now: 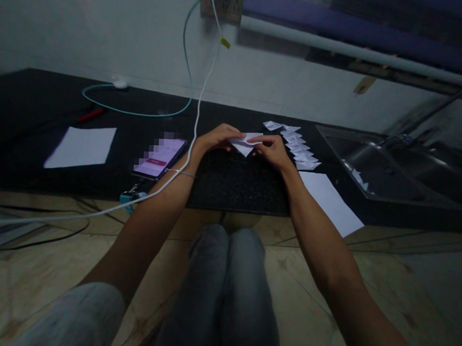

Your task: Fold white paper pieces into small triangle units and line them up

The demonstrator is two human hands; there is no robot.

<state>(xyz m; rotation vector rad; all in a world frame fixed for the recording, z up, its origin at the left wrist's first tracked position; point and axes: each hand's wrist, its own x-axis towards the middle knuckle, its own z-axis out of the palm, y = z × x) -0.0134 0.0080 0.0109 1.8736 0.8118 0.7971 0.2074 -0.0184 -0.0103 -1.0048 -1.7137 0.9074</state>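
Note:
A folded piece of white paper (246,146), triangular with its point toward me, is held just above the black countertop between both hands. My left hand (220,137) grips its left corner, fingers closed on the edge. On the other side, my right hand (271,148) pinches the right part, with a finger lying along the upper fold. Just right of that hand, a row of small folded paper pieces (296,145) runs down the counter, overlapping one another. Under my right forearm a flat white sheet (327,197) sticks out over the counter's front edge.
A lit phone (160,157) lies by my left forearm, and a white cable (197,125) crosses over that arm. Farther left are a paper sheet (81,147) and a red object (91,115). A steel sink (363,163) with paper scraps is set in at right.

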